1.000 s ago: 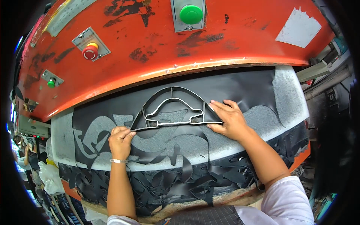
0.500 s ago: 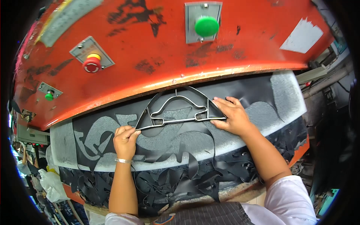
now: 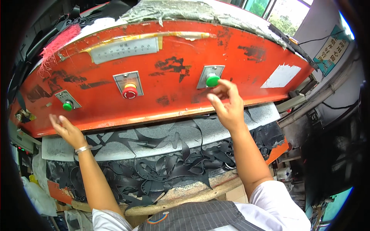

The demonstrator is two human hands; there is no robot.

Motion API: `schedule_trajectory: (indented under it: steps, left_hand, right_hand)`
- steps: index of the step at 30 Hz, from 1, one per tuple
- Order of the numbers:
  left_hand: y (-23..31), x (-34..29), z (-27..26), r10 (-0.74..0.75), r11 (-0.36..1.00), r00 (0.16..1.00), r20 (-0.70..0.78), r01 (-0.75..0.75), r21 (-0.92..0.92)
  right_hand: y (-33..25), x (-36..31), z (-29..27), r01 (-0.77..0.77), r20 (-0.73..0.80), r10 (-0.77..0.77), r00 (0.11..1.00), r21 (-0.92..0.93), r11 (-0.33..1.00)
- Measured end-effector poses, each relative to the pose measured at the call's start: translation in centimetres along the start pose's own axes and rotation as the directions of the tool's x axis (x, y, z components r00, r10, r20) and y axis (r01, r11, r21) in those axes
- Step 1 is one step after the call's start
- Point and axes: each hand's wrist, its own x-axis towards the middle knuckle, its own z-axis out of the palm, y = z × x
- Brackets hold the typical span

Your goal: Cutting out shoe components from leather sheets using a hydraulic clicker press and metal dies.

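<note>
Two hands: both raised toward the orange machine head (image 3: pixel 162 61), empty.
Right hand (image 3: pixel 227 106): fingers loosely spread, fingertips just beside the right green button (image 3: pixel 212 81).
Left hand (image 3: pixel 67 129): open, below the left green button (image 3: pixel 68 105), not touching.
Black scraps (image 3: pixel 162 169): heaped under the head.

Red stop button (image 3: pixel 130 92) sits mid-panel on its grey plate. A pale label strip (image 3: pixel 125 49) is fixed above it. White patch (image 3: pixel 281 76) at panel right. Black offcut strips (image 3: pixel 162 171) lie heaped along the bench front.
</note>
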Motion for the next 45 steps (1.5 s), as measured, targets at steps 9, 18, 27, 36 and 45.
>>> schedule_trajectory:
  steps: [9, 18, 27, 36, 45]
  left_hand:
    - [4.5, -1.6, -5.0, 0.149, 0.973, 0.977, 0.153, -0.172, 0.152]
    - [17.0, -27.2, -17.4, -0.028, 0.998, 0.279, 0.960, 0.064, 0.011]
    - [19.0, -30.5, -15.1, 0.002, 0.968, 0.358, 0.934, -0.237, 0.088]
    - [18.8, -26.1, -9.9, -0.312, 0.944, 0.106, 0.944, 0.148, 0.295]
    - [22.1, -22.0, 5.6, -0.102, 0.993, 0.517, 0.850, 0.111, 0.051]
  right_hand:
    - [-3.4, -6.6, -1.6, -0.012, 0.006, 0.012, 1.000, -0.042, 0.999]
    - [-7.3, -26.9, -7.6, 0.148, 0.822, 0.205, 0.532, -0.329, 0.933]
    - [-4.9, -27.8, -7.5, 0.164, 0.716, 0.152, 0.682, -0.352, 0.921]
    - [3.5, -15.1, -10.9, -0.171, 0.626, 0.245, 0.740, -0.177, 0.969]
    - [10.5, -2.5, 3.0, 0.053, 0.550, 0.307, 0.777, -0.543, 0.838]
